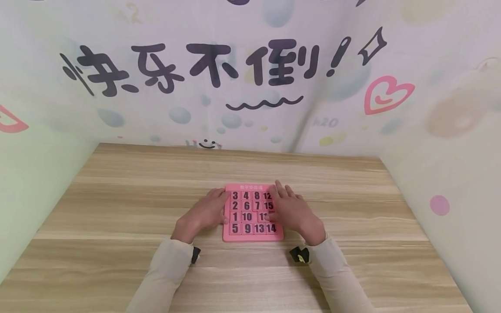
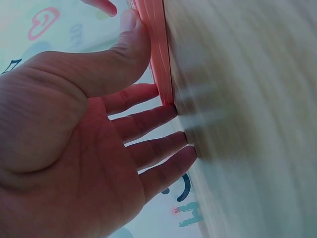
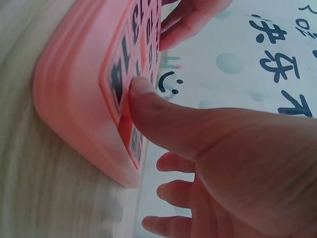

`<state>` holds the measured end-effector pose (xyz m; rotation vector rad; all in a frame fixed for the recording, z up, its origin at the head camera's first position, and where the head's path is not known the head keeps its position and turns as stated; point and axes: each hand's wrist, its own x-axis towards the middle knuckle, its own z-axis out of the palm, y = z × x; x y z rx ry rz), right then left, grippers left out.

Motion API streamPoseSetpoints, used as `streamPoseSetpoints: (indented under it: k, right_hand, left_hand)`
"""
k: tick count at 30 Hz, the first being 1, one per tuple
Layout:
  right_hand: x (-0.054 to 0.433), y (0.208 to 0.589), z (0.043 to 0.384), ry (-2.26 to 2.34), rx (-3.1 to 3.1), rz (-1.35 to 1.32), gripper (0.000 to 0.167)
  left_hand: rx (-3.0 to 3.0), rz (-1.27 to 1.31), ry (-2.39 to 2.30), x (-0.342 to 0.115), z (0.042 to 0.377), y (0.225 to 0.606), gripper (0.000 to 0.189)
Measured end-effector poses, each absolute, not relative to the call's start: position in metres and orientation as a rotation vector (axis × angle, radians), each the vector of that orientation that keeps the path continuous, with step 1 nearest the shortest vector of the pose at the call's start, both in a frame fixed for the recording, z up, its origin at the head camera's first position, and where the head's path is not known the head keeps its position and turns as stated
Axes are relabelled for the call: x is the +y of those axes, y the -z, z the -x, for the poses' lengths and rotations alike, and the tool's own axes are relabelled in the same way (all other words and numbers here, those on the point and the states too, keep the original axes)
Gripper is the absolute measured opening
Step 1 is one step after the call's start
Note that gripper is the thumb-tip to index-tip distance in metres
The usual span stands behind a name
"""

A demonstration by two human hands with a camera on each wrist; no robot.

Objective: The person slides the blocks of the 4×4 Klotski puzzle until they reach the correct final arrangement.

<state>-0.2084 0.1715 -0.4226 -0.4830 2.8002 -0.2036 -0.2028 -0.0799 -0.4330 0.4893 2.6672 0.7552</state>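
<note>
Right hand (image 1: pixel 293 211) loosely spread, we're pressing tile 11 (image 1: pixel 261 216) with thumb (image 3: pixel 166 119); left hand (image 1: pixel 206 210) likewise, touching pink board (image 1: pixel 252 238) at 9 o'clock. Numerals (image 1: pixel 246 206) pointing tops toward 12 o'clock; long axis unclear.

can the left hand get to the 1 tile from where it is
Looks like yes: the left hand is at the left edge of the pink sliding number puzzle, right beside the 1 tile, and nothing seems to cover that tile.

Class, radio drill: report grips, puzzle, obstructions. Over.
Left grip at left edge of number sliding puzzle. Right grip touching tile 11. Puzzle flat on table; no obstruction visible.
</note>
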Motion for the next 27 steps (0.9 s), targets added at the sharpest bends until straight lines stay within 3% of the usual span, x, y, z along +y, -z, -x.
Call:
streamPoseSetpoints:
  k: [27]
  right_hand:
    - [0.1712, 0.4270, 0.2092, 0.187, 2.816, 0.457, 0.093]
  left_hand:
    - [2.661, -0.481, -0.785, -0.0799, 0.2032, 0.4357, 0.077]
